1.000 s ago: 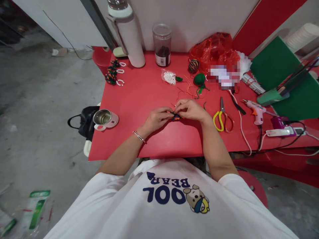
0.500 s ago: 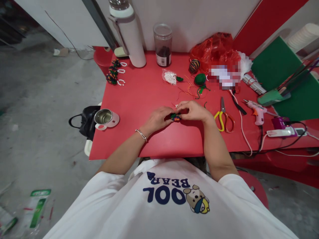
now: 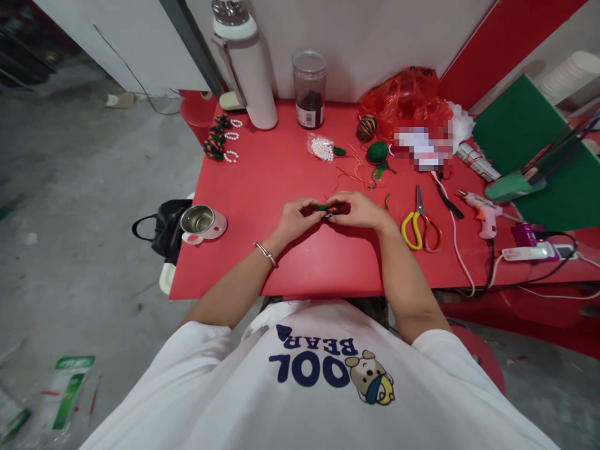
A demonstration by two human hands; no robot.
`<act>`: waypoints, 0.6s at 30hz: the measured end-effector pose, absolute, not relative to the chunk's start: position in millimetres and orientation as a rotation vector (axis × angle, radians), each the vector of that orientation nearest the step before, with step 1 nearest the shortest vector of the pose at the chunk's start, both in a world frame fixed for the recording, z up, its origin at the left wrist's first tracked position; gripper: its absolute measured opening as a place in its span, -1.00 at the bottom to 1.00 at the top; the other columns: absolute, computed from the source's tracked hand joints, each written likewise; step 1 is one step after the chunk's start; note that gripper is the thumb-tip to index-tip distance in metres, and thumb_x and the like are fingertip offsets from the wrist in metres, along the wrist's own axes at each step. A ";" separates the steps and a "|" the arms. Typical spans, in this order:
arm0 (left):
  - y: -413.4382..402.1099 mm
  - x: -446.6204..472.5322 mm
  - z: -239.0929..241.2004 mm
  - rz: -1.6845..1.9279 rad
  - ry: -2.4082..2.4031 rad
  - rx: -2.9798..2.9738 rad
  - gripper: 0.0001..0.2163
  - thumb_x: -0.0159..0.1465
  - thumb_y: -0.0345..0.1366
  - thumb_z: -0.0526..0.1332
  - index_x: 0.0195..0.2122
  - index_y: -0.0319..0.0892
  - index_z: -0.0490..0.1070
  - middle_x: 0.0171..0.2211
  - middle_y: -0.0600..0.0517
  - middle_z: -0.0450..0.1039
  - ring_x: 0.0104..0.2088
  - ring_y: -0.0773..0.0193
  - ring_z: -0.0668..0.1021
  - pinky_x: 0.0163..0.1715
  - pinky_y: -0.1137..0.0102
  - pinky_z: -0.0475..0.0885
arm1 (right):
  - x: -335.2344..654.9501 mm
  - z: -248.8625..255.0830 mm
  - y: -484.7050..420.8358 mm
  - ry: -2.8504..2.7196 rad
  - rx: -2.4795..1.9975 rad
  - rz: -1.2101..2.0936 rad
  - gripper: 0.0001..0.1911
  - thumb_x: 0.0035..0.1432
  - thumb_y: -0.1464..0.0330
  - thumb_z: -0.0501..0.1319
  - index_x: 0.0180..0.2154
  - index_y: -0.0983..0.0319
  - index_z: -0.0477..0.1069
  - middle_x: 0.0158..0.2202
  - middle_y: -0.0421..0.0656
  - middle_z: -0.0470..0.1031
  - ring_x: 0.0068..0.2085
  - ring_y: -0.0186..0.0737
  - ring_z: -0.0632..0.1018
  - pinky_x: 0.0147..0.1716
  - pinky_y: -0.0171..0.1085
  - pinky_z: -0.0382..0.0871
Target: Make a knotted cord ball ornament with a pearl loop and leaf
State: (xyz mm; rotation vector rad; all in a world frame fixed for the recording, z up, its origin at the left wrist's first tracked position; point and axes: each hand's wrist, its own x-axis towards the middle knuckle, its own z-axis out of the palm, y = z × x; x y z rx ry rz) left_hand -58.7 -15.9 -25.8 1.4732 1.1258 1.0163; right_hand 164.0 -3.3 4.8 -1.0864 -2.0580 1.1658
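Over the middle of the red table [image 3: 262,181], my left hand [image 3: 300,217] and my right hand [image 3: 355,209] meet around a small multicoloured yarn piece [image 3: 332,211]. Both hands pinch it between thumb and fingers, which cover most of it; bits of green and dark orange yarn show. Beyond my hands lie a bag of white beads [image 3: 321,148], a green yarn ball [image 3: 377,152], a striped yarn ball [image 3: 366,127] and loose thread ends. Scissors [image 3: 419,220] with yellow and red handles rest to the right of my right hand.
Finished-looking yarn pieces with bead loops [image 3: 220,137] lie at the back left. A metal-lined mug [image 3: 204,224] is at the left edge. Along the back stand a white flask [image 3: 255,81] and a clear jar [image 3: 310,90]. A pink glue gun [image 3: 487,215] and cables lie right.
My right hand's fingers have come down closer to my left hand's, covering more of the yarn piece. White beads seen near my right fingertips no longer show. The view has shifted slightly.
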 end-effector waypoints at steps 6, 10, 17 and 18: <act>-17.0 -60.5 -24.9 1.022 0.954 1.202 -0.58 -0.04 -0.23 0.62 -0.16 -0.19 0.65 -0.20 -0.05 0.67 -0.26 0.27 0.66 -0.23 0.38 0.60 | 162.3 10.2 -7.4 -1.812 -1.112 1.381 -0.65 0.04 0.26 0.40 -0.11 0.24 0.62 -0.26 -0.14 0.65 -0.34 -0.25 0.59 -0.32 -0.26 0.49; -20.9 -56.9 -22.2 0.998 0.842 0.946 -0.46 -0.10 -0.20 0.67 -0.09 -0.18 0.61 -0.11 -0.05 0.66 -0.25 0.24 0.69 -0.29 0.34 0.68 | 159.9 10.5 -8.7 -1.665 -1.123 1.447 -0.56 0.08 0.20 0.42 0.00 0.20 0.57 -0.20 -0.14 0.65 -0.38 -0.28 0.57 -0.46 -0.31 0.47; -24.9 -53.1 -17.8 0.986 0.887 0.793 -0.40 -0.10 -0.14 0.68 -0.05 -0.20 0.58 -0.20 -0.03 0.66 -0.38 0.23 0.70 -0.60 0.43 0.62 | 149.6 7.2 -8.0 -1.575 -1.155 1.414 -0.54 0.10 0.13 0.45 -0.01 0.20 0.56 -0.16 -0.12 0.63 -0.36 -0.28 0.55 -0.51 -0.34 0.44; -25.3 -53.2 -16.8 0.979 0.886 0.789 -0.40 -0.09 -0.14 0.68 -0.05 -0.20 0.58 -0.20 -0.04 0.67 -0.36 0.21 0.71 -0.61 0.45 0.60 | 148.6 7.4 -8.1 -1.572 -1.153 1.422 -0.54 0.11 0.12 0.45 -0.01 0.21 0.56 -0.16 -0.12 0.63 -0.37 -0.29 0.55 -0.51 -0.34 0.44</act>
